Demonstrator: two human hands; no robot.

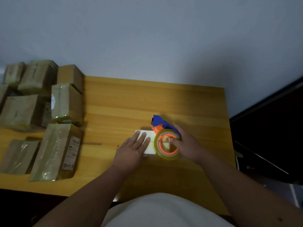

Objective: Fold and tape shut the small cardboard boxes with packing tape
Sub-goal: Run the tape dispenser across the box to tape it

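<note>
L hand (133, 150) flat on small white box (151, 150), R hand (186, 143) gripping tape dispenser (166, 140) (box may skid w/ light pressure, skewing tape).

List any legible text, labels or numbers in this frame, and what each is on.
None can be read.
Printed label on the side of the near taped box: lines of print, too blurred.
White sticker on the box behind it: glare, unreadable.
White box and tape dispenser: no visible text.
</note>
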